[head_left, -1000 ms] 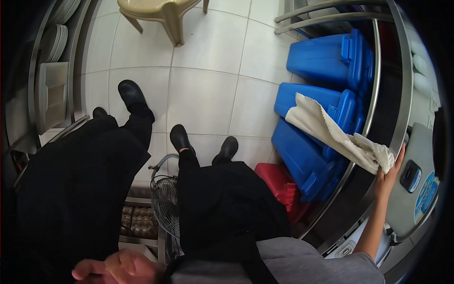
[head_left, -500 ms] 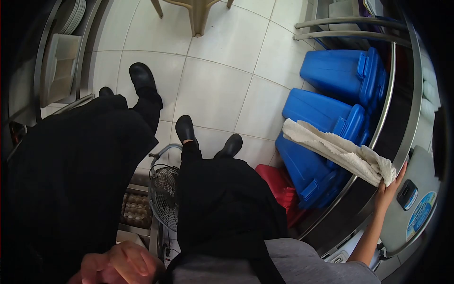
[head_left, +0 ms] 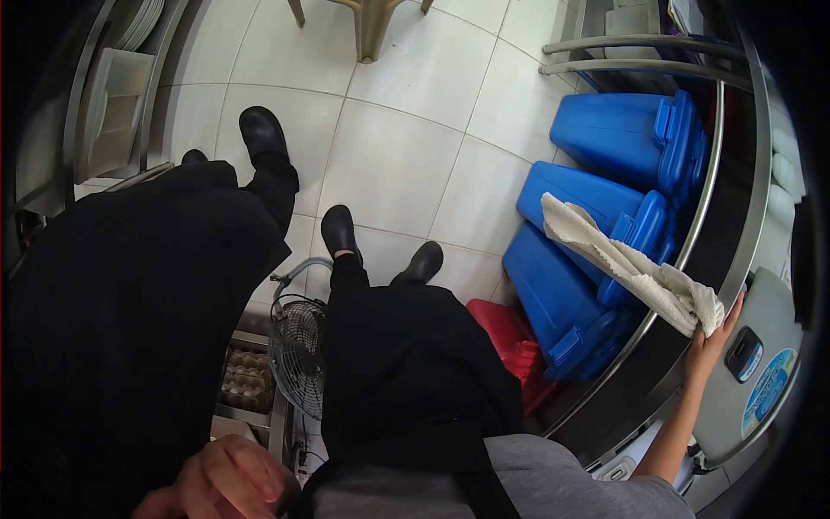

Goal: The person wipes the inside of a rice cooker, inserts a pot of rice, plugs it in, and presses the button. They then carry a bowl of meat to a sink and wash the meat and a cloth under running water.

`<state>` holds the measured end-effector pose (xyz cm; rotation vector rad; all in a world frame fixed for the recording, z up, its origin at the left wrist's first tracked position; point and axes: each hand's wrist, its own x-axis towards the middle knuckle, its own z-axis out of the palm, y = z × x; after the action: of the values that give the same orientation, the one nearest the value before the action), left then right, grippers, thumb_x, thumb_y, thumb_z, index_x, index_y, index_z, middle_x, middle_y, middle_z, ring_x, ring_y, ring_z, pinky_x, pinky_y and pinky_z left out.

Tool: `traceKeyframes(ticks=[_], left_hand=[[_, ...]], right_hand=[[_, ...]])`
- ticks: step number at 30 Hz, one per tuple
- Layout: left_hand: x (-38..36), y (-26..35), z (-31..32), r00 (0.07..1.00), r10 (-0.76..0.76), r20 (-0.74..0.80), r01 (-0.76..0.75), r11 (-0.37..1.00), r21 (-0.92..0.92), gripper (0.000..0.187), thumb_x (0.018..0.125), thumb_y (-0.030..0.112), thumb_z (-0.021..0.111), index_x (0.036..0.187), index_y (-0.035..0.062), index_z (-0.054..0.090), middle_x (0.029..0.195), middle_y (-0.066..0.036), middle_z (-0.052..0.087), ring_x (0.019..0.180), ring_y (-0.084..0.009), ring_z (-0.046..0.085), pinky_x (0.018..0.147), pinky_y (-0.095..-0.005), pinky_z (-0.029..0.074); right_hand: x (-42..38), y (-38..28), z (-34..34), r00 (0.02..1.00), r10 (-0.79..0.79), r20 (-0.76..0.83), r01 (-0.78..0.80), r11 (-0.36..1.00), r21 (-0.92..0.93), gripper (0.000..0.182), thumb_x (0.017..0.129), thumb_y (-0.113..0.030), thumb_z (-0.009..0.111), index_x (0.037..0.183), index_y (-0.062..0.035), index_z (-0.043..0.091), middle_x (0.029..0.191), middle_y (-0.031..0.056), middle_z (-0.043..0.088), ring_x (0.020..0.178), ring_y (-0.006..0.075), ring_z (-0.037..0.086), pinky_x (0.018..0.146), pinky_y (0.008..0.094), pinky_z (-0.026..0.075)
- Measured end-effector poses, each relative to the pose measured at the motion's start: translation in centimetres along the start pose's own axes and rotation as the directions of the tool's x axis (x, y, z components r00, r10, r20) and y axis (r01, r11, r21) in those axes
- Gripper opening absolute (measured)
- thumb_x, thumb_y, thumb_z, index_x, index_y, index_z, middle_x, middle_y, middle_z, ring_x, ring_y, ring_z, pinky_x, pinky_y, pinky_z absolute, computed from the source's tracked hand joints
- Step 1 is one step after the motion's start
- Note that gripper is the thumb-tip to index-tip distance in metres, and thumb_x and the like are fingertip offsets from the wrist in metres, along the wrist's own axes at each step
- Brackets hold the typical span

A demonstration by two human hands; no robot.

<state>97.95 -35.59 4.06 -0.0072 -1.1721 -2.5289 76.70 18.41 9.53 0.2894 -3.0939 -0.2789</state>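
At the right, my right hand (head_left: pixel 708 344) grips one end of a cream towel (head_left: pixel 627 264). Its fingers lie beside the steel counter edge (head_left: pixel 750 233), one stretched along it. From there the towel extends up and left, bunched near my hand, its loose end overlapping the blue bins. My left hand (head_left: pixel 229 477) is low at the bottom left, close to the camera. Its fingers are curled in, and the inside of the hand is hidden.
Several blue lidded bins (head_left: pixel 618 130) stand below the counter, with a red plastic item (head_left: pixel 510 342) nearby. A wire-caged fan (head_left: pixel 300 355) and egg trays (head_left: pixel 247 381) are left of my legs. Another person in a black apron (head_left: pixel 121 303) stands left. A plastic stool (head_left: pixel 370 30) is ahead.
The towel's loose end has swung slightly right and up, showing more of the bins. My left hand has shifted a little. My right hand keeps its place at the counter edge.
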Motion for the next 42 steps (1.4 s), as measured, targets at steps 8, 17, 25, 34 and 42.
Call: traceKeyframes(ticks=[8,17,25,34,42], left_hand=[[-0.1,-0.8,0.2,1.000,0.008,-0.004,-0.008,1.000,-0.020,0.065,0.082,0.045,0.066,0.139,0.0424,0.035,0.117,0.004,0.061,0.097,-0.0242,0.060,0.081,-0.0374,0.045],[0.2,-1.1,-0.3,0.999,0.006,0.048,-0.004,0.999,-0.050,0.064,0.082,0.044,0.066,0.137,0.0463,0.035,0.119,0.003,0.060,0.094,-0.0245,0.061,0.080,-0.0366,0.045],[-0.2,-1.1,0.6,1.000,0.002,-0.029,-0.003,0.999,-0.033,0.064,0.080,0.047,0.067,0.136,0.0483,0.037,0.118,0.004,0.060,0.093,-0.0236,0.061,0.081,-0.0355,0.044],[-0.6,-1.7,2.4,0.986,0.120,-0.118,-0.115,0.992,0.042,0.091,0.075,0.039,0.075,0.146,0.0314,0.019,0.112,0.002,0.053,0.083,-0.0190,0.056,0.080,-0.0313,0.042],[-12.1,-11.7,2.0,0.536,-0.638,-0.552,0.561,0.758,-0.332,0.078,0.083,0.069,0.039,0.145,0.0236,0.024,0.122,-0.008,0.055,0.098,-0.0219,0.059,0.083,-0.0339,0.046]], right_hand=[[-0.1,0.6,0.0,1.000,-0.006,0.016,0.006,1.000,0.007,0.043,0.084,-0.001,0.048,0.128,-0.0014,0.050,0.153,0.0087,0.016,0.141,0.0280,0.017,0.112,0.0374,0.019],[0.0,0.6,-0.1,0.999,-0.027,0.026,0.027,1.000,-0.011,0.041,0.084,-0.002,0.049,0.125,-0.0016,0.052,0.154,0.0085,0.015,0.141,0.0283,0.017,0.112,0.0379,0.020],[0.0,0.5,0.1,0.999,-0.044,0.003,0.044,0.999,-0.030,0.037,0.083,-0.002,0.049,0.119,-0.0002,0.056,0.154,0.0103,0.015,0.141,0.0297,0.018,0.111,0.0385,0.021],[0.1,0.3,-0.5,1.000,-0.018,0.008,0.018,0.999,0.031,0.035,0.082,-0.003,0.051,0.116,0.0015,0.057,0.153,0.0127,0.016,0.139,0.0313,0.022,0.110,0.0391,0.024],[0.4,-1.3,-2.0,0.998,0.019,-0.066,-0.024,0.997,-0.071,0.042,0.069,0.006,0.059,0.111,-0.0018,0.061,0.150,0.0131,0.024,0.135,0.0365,0.028,0.109,0.0422,0.026]])
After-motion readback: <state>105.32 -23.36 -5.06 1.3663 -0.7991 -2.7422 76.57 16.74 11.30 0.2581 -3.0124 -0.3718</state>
